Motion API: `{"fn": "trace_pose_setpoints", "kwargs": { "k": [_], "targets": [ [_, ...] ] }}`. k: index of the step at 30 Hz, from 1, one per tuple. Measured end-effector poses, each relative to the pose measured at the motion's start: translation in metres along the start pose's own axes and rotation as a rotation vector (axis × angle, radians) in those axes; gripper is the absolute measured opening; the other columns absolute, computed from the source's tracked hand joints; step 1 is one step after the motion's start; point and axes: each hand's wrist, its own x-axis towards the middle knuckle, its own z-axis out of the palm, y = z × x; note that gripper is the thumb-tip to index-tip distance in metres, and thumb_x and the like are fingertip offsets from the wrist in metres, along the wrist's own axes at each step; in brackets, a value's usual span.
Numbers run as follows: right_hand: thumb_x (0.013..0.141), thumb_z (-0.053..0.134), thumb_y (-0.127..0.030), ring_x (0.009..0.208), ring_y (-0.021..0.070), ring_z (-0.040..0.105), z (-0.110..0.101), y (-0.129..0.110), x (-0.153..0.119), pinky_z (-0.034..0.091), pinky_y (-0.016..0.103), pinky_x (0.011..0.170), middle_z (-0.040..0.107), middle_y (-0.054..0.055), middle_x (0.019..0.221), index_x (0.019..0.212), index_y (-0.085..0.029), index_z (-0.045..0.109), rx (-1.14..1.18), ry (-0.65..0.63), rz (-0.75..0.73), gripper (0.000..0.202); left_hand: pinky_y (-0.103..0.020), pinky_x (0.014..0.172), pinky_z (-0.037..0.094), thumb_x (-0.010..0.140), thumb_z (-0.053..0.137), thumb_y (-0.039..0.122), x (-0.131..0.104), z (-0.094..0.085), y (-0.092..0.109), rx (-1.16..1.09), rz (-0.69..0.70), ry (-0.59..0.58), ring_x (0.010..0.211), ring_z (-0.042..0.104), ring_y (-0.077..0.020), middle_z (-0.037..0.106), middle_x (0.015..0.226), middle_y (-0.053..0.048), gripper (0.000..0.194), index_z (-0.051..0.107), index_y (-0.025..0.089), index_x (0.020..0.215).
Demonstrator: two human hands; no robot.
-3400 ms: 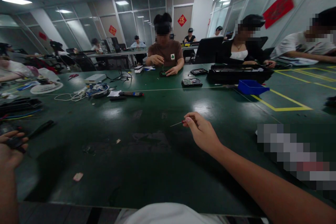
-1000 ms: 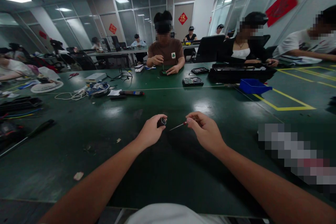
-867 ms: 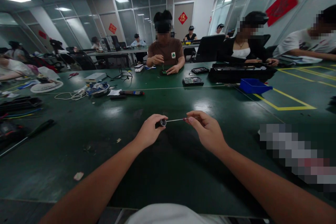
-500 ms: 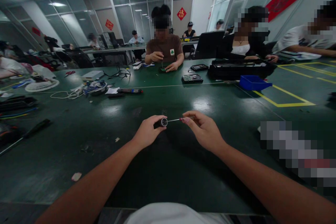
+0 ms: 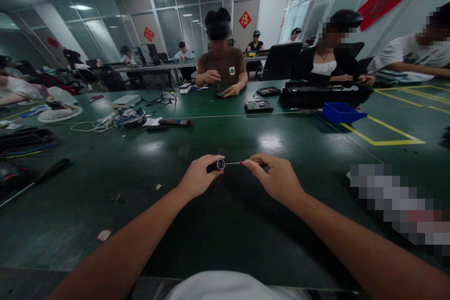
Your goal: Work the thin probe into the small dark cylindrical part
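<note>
At the far left of the dark green tabletop (image 5: 105, 187), a long screwdriver with a black handle and bare steel shaft (image 5: 52, 169) lies at a slant, and beyond it rests a round white plastic grille (image 5: 60, 113). Farther along come a tangle of off-white cord and blue-and-grey parts (image 5: 127, 117), then a dark pen-shaped tool with a red tip (image 5: 176, 122). Near the middle, raised above the tabletop, the left hand (image 5: 197, 177) is curled closed, thumb and fingers round a short black cylinder with a silver-rimmed end (image 5: 220, 164), that end turned to the right. A slim screwdriver with a thin steel shaft and red-and-amber handle (image 5: 241, 162) lies level against it, tip at the rimmed end; how deep it reaches I cannot tell. The right hand (image 5: 279, 176) pinches the handle between thumb and bent fingers. Farther right and back stands a long black housing (image 5: 316, 98), with a blue plastic tray (image 5: 342, 112) in front of it, then a rectangle of yellow tape (image 5: 397, 142)
</note>
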Motion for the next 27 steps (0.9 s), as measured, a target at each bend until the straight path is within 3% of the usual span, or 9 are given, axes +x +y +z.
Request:
{"fn": "trace_pose_setpoints", "kwargs": {
  "k": [5,11,17,23,25,27],
  "targets": [
    [0.096,0.055,-0.032,0.084,0.0203,0.07,0.004,0.004,-0.001,0.05,0.031,0.073,0.075,0.004,0.094,0.107,-0.023,0.067,0.151,-0.063,-0.038,0.019,-0.038,0.103,0.048,0.083,0.074,0.011,0.001,0.0,0.001,0.018,0.008,-0.008,0.113,0.064,-0.0217,0.071,0.12,-0.004,0.042,0.069,0.024,0.122],
    [0.103,0.036,-0.046,0.059,0.0172,0.06,0.004,0.003,0.0,0.042,0.03,0.057,0.062,0.0,0.065,0.096,-0.021,0.069,0.143,-0.11,0.069,0.042,-0.039,0.102,0.048,0.083,0.074,0.012,-0.001,0.002,0.0,0.006,0.035,-0.006,0.112,0.065,-0.022,0.071,0.119,-0.004,0.042,0.069,0.024,0.123],
    [0.096,0.051,-0.039,0.071,0.0193,0.064,0.008,0.004,-0.002,0.047,0.032,0.063,0.069,0.004,0.085,0.116,-0.022,0.061,0.261,0.002,0.097,0.028,-0.039,0.101,0.048,0.081,0.075,0.011,0.0,0.004,0.003,0.025,0.031,-0.013,0.111,0.065,-0.0228,0.071,0.119,-0.004,0.043,0.069,0.024,0.122],
    [0.088,0.064,-0.048,0.079,0.0201,0.067,0.014,0.007,0.004,0.052,0.037,0.079,0.07,0.004,0.085,0.096,-0.021,0.067,0.628,0.058,0.24,0.028,-0.042,0.103,0.047,0.083,0.075,0.015,-0.001,0.005,0.003,0.031,0.073,-0.012,0.112,0.064,-0.0235,0.071,0.121,-0.005,0.043,0.068,0.024,0.124],
    [0.083,0.068,-0.051,0.074,0.0186,0.065,0.014,0.01,0.008,0.054,0.039,0.079,0.068,0.003,0.081,0.089,-0.021,0.066,0.83,0.097,0.367,0.031,-0.042,0.104,0.047,0.085,0.074,0.017,-0.001,0.005,0.004,0.029,0.111,-0.011,0.114,0.063,-0.0234,0.07,0.123,-0.006,0.042,0.067,0.024,0.126],
    [0.081,0.07,-0.051,0.067,0.0168,0.062,0.013,0.012,0.01,0.055,0.039,0.078,0.064,0.001,0.072,0.082,-0.02,0.065,1.01,0.031,0.494,0.031,-0.045,0.106,0.045,0.087,0.072,0.017,-0.002,0.004,0.005,0.049,0.122,-0.008,0.116,0.062,-0.0237,0.07,0.124,-0.006,0.041,0.066,0.025,0.127]
  ]
}}
